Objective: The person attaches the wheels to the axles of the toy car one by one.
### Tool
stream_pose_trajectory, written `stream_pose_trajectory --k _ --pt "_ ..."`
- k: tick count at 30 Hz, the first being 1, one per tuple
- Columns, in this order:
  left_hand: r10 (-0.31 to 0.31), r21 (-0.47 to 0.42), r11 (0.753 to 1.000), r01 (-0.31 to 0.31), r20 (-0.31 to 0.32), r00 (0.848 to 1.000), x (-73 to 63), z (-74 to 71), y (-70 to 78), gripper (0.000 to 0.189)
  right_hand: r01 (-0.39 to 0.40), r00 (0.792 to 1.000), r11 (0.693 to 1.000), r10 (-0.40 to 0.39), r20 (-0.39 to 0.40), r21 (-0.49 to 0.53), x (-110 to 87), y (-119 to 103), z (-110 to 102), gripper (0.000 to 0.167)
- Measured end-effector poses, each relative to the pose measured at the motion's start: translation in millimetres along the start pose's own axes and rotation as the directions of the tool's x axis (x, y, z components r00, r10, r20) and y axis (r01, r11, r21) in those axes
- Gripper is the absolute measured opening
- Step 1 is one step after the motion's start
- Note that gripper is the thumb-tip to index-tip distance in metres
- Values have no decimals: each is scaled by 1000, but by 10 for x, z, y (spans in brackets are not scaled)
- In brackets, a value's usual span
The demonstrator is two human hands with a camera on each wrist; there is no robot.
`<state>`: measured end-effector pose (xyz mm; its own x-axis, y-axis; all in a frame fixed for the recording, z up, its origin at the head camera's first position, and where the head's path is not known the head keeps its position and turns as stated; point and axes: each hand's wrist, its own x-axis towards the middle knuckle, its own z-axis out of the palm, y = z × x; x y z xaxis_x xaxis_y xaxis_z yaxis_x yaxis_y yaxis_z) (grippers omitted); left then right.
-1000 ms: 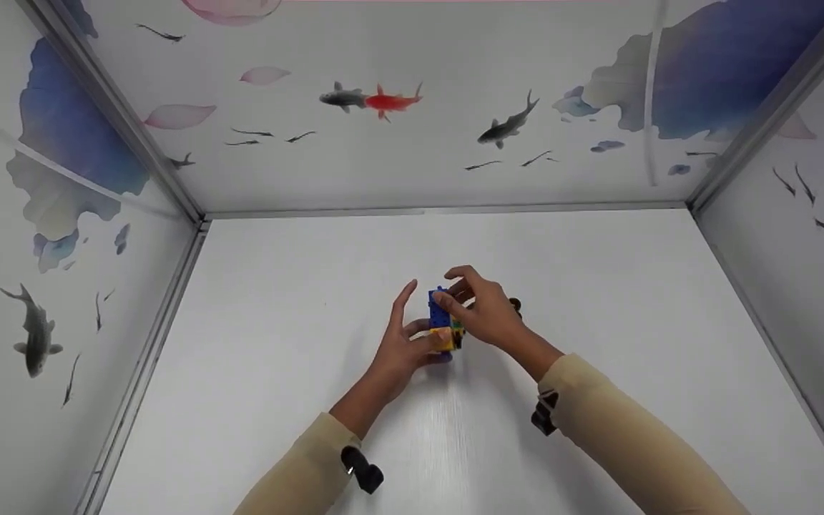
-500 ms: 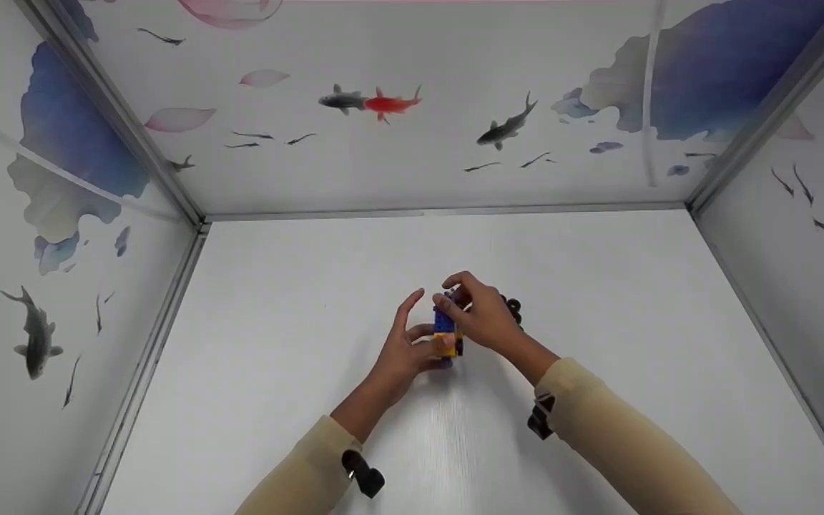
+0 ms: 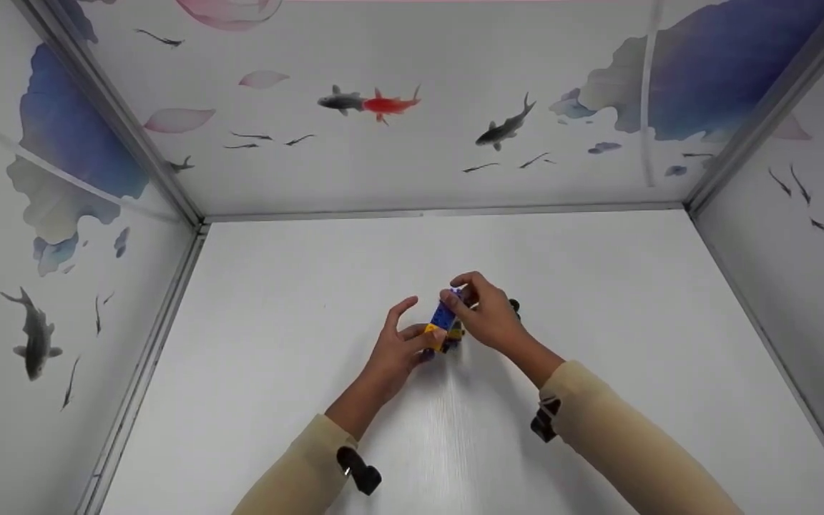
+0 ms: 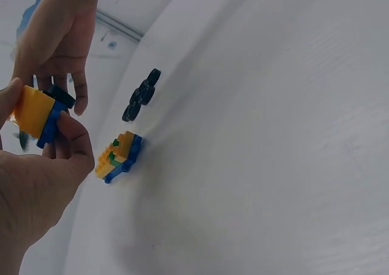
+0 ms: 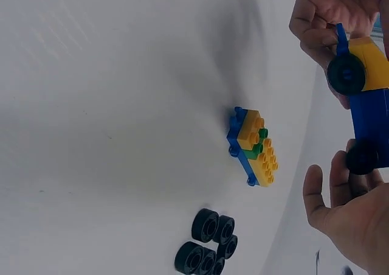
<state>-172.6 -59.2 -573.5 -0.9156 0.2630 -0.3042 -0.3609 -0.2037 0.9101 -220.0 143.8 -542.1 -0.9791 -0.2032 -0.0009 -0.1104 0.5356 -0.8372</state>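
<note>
A toy block car (image 3: 444, 316), with a blue body and a yellow block at one end, is held between both hands above the table. My left hand (image 3: 394, 355) grips its yellow end, index finger raised away. At the far blue end, my right hand (image 3: 487, 311) pinches it with thumb and fingers. Black wheels (image 5: 346, 74) show on the car's side in the right wrist view; its other side is hidden. Beneath lies a second block toy (image 5: 254, 146), blue below with yellow and green blocks above, which neither hand touches.
Several loose black wheels (image 5: 205, 225) lie grouped on the white table (image 3: 276, 343), mostly behind my right hand in the head view. Printed white walls (image 3: 383, 157) close off the back and sides. A black device (image 3: 360, 470) sits at each cuff.
The toy car, upright before, now tilts with its far end to the right. My left hand has shifted slightly left; both hands keep hold. More of the second toy shows.
</note>
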Motion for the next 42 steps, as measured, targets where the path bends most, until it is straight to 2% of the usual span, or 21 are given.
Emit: stream_pose_trajectory --k 7,15,20,26,31,42 --pt "-1 -35 999 -1 -45 999 27 -48 -6 99 -9 1000 1000 9 27 -7 -34 24 -56 46" --pt "31 -78 996 -43 -150 988 79 -92 4 101 -51 994 998 53 94 -25 -74 78 -118 49" --pt "42 -56 997 -54 -198 979 94 -70 38 105 -49 988 998 54 145 -36 -107 116 -166 48" --pt "40 25 999 -35 -227 973 102 -49 46 96 -26 979 1000 24 201 9 -154 168 -191 39" --pt "43 59 998 -31 -214 976 113 -52 46 91 -26 970 999 17 241 33 -202 183 -178 36" --pt "17 11 1000 -15 -156 988 111 -36 28 75 -37 946 999 26 323 29 -324 156 -82 42"
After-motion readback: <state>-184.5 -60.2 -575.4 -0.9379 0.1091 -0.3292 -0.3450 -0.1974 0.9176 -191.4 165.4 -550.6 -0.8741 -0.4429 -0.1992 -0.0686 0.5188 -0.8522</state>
